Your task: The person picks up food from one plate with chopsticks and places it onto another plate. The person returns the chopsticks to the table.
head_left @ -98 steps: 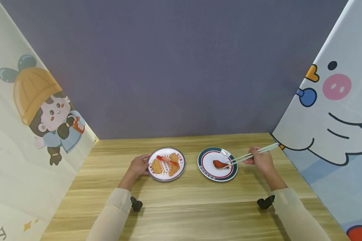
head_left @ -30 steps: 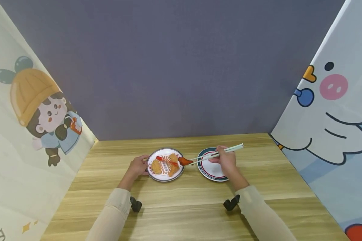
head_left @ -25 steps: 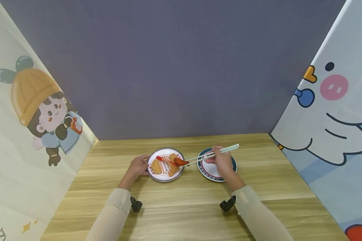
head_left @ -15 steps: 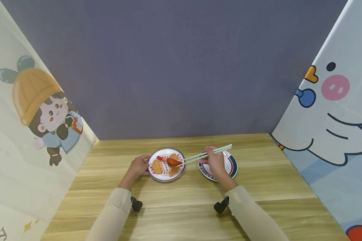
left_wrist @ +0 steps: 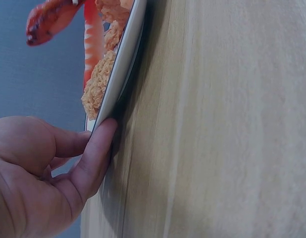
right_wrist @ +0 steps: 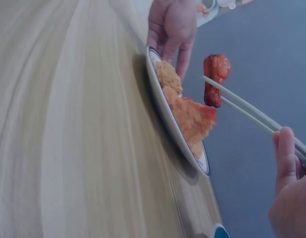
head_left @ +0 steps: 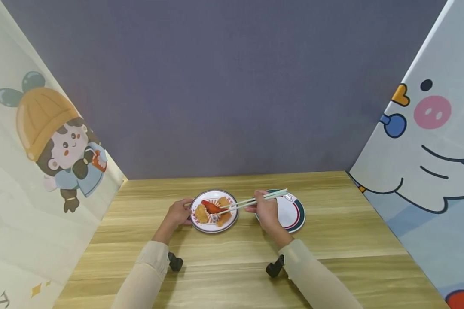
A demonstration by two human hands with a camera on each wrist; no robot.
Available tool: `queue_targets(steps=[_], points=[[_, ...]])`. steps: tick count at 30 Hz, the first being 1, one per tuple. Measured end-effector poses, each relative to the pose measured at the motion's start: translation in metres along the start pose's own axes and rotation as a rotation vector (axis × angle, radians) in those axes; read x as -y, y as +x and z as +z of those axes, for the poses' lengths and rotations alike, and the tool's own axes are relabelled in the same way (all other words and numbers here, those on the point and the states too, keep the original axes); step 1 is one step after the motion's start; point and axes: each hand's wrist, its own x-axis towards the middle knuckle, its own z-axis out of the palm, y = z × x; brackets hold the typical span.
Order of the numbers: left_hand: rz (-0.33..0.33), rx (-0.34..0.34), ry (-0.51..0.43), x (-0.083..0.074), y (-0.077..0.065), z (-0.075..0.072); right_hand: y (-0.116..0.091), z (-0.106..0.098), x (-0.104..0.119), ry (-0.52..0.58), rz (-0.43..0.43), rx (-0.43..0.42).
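My left hand [head_left: 179, 212] pinches the left rim of a white plate [head_left: 206, 228], thumb above and fingers under the edge in the left wrist view. On it lie breaded fried pieces [right_wrist: 168, 77] and a red-and-white striped stick [left_wrist: 93, 44]. My right hand [head_left: 267, 210] holds a pair of pale green chopsticks [head_left: 273, 195]. Their tips clasp a glossy reddish-brown drumstick [right_wrist: 217, 67], which hangs over the plated food with a gap beneath it in the right wrist view. From the head, the drumstick overlaps part of the striped stick.
A second plate [head_left: 290, 212] with a dark green rim and red ring sits to the right, partly covered by my right hand. The wooden table [head_left: 224, 266] meets a grey panel [head_left: 232, 94] behind, with printed cartoon panels on both sides.
My right hand has carried the drumstick in the chopsticks leftward, from the green-rimmed plate to over the other plate's middle. The left hand has stayed at its rim.
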Motion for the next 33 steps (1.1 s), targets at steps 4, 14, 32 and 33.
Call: queue_targets(steps=[4,14,32,33], points=[[0.005,0.002,0.001,0.001,0.0,0.0,-0.003,0.006,-0.004,0.03,-0.003,0.018],[0.02,-0.003,-0.014,0.001,-0.004,0.001,-0.004,0.0,0.001,0.072,-0.041,0.047],[0.013,-0.005,-0.016,0.001,-0.002,0.001,0.0,-0.025,0.011,0.063,-0.06,0.03],[0.012,-0.005,-0.017,0.001,-0.002,0.001,-0.001,-0.026,0.012,0.057,-0.062,0.03]])
